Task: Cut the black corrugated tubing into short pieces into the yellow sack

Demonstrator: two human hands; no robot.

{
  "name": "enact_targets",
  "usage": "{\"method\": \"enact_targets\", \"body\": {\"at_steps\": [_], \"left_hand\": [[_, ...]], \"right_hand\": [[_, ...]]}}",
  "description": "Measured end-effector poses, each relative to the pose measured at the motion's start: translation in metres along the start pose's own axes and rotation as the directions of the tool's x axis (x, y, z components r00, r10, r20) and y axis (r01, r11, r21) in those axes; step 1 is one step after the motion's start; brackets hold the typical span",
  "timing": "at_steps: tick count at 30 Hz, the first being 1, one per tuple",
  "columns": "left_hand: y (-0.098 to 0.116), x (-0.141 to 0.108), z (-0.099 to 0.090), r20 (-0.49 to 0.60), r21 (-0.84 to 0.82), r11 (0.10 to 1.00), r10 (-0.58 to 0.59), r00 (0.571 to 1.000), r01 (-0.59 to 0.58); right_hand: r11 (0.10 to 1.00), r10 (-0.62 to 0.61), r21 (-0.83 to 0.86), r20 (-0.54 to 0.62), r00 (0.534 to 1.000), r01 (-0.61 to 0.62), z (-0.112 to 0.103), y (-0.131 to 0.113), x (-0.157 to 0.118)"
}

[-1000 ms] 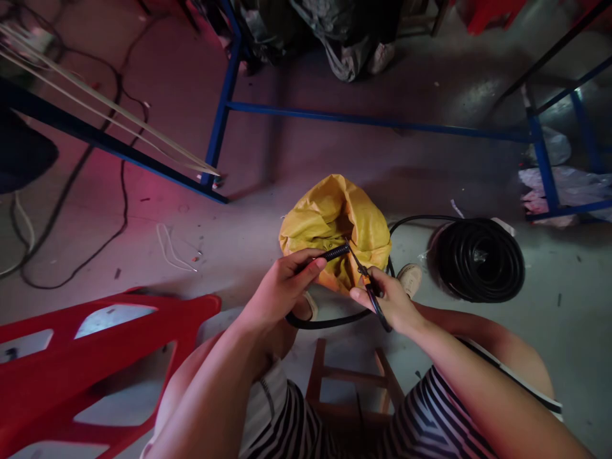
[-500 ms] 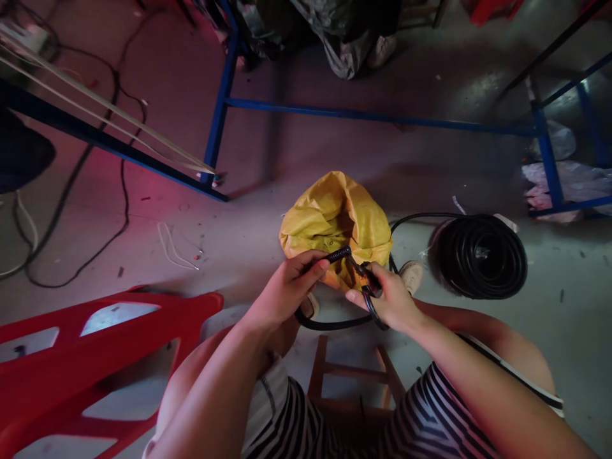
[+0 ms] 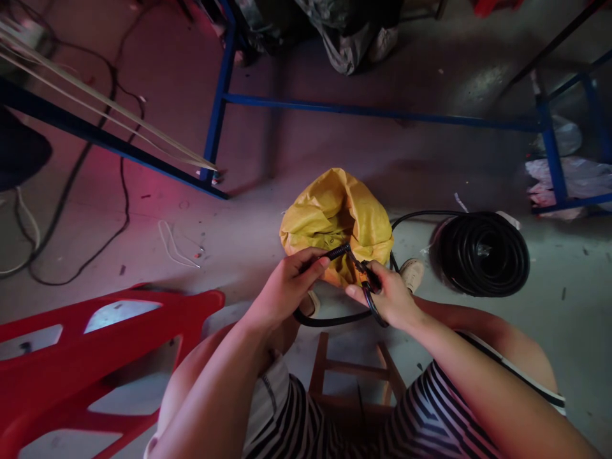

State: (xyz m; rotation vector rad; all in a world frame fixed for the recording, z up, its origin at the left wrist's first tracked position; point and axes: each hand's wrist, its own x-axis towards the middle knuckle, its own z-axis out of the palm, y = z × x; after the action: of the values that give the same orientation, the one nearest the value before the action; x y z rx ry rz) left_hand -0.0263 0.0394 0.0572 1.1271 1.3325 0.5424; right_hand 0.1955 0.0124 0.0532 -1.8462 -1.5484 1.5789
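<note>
My left hand [image 3: 303,274] is closed around the end of a black ribbed hose [image 3: 340,250], whose tip sticks out past the thumb toward the right. In my right hand [image 3: 389,293] is a pair of scissors [image 3: 370,290] with black loop handles and an orange part near the pivot. The blades touch or come very close to the hose tip; whether they are closed on it I cannot tell. Under both hands stands a yellow sack [image 3: 335,197] with its mouth folded open. The hose curves below my hands, and a black line runs from behind the sack to a coil.
The coil of black hose [image 3: 482,255] lies on the floor at right. A red plastic stool [image 3: 143,331] lies at left. Blue metal frames [image 3: 382,111] cross ahead, with cables [image 3: 125,191] on the floor at left. A wooden stool [image 3: 354,370] is between my legs.
The view has shifted very slightly. Both hands keep their hold, and the scissors stay at the hose tip with hardly any movement.
</note>
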Motion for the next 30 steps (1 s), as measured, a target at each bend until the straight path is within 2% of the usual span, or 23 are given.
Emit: {"method": "enact_targets", "body": {"at_steps": [13, 20, 30], "left_hand": [[-0.0028, -0.0005, 0.0007, -0.014, -0.025, 0.999, -0.024, 1.000, 0.024], [-0.0064, -0.0012, 0.0005, -0.001, -0.100, 0.994, -0.052, 0.999, 0.052], [-0.0018, -0.0037, -0.0021, -0.009, -0.055, 0.998, -0.036, 0.999, 0.036]], "right_hand": [[0.998, -0.003, -0.062, 0.007, 1.000, 0.003, 0.0017, 0.0015, 0.0014], [0.996, -0.011, -0.085, 0.041, 0.999, 0.015, 0.0022, -0.0005, 0.0011], [0.997, -0.035, -0.068, 0.067, 0.997, 0.040, 0.0043, 0.0004, 0.0009]]}}
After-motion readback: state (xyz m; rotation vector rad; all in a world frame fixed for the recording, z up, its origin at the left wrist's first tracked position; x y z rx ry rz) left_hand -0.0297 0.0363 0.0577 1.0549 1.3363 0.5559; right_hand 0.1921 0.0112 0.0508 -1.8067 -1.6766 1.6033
